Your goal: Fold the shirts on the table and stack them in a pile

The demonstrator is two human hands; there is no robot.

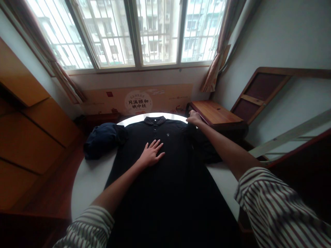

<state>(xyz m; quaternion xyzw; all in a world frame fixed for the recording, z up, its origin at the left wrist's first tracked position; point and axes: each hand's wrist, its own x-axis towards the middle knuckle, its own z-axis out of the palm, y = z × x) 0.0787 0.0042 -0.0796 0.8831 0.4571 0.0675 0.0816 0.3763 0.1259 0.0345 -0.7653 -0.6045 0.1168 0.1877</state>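
A black polo shirt (pixel 165 186) lies front up on a round white table (pixel 86 186), its collar at the far side and its hem toward me. My left hand (pixel 152 154) rests flat on the chest with fingers spread. At the shirt's far right shoulder, my right hand (pixel 194 118) is closed, apparently gripping the sleeve edge; the fingertips are partly hidden. Beside the left shoulder sits a bunched dark blue garment (pixel 103 139). Dark cloth (pixel 207 148) lies under my right forearm; whether it belongs to the shirt, I cannot tell.
A wooden cabinet (pixel 217 112) stands past the table at the right, near a leaning wooden frame (pixel 266 86). Orange-brown cupboards (pixel 33 137) line the left side. Behind the table are a printed banner (pixel 165 98) and barred windows with tied curtains (pixel 212 74).
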